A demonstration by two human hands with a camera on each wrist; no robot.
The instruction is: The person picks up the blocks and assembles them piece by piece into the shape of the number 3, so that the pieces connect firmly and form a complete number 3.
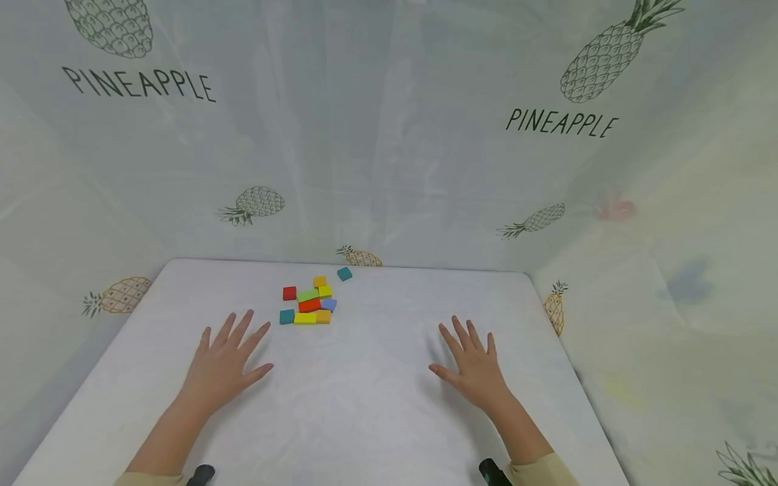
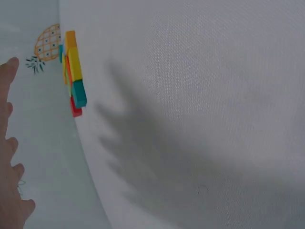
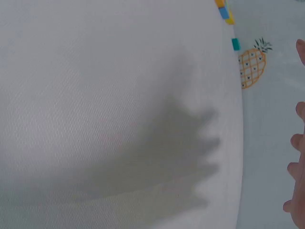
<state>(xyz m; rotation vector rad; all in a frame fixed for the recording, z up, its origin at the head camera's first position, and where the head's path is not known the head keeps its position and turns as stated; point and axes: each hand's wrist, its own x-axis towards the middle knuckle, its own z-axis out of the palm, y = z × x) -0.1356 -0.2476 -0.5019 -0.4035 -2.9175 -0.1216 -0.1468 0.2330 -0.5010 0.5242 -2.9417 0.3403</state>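
Several small coloured blocks lie grouped toward the back of the white table, left of its middle. Among them are a red block [image 1: 289, 293], a green block [image 1: 308, 295], a long yellow block [image 1: 305, 318] and a blue block [image 1: 329, 305]. One teal block [image 1: 344, 274] sits apart near the back edge; another teal block [image 2: 79, 93] shows at the group's near corner in the left wrist view. My left hand [image 1: 220, 368] hovers with fingers spread, nearest the group. Off to the right, my right hand [image 1: 476, 368] is likewise spread and holds nothing. Both cast shadows on the cloth.
A white cloth covers the table [image 1: 365, 405], whose back edge meets a pale curtain [image 1: 389, 135] printed with pineapples. More of this fabric hangs at both sides. Dark wrist devices [image 1: 494, 472] show near both sleeves.
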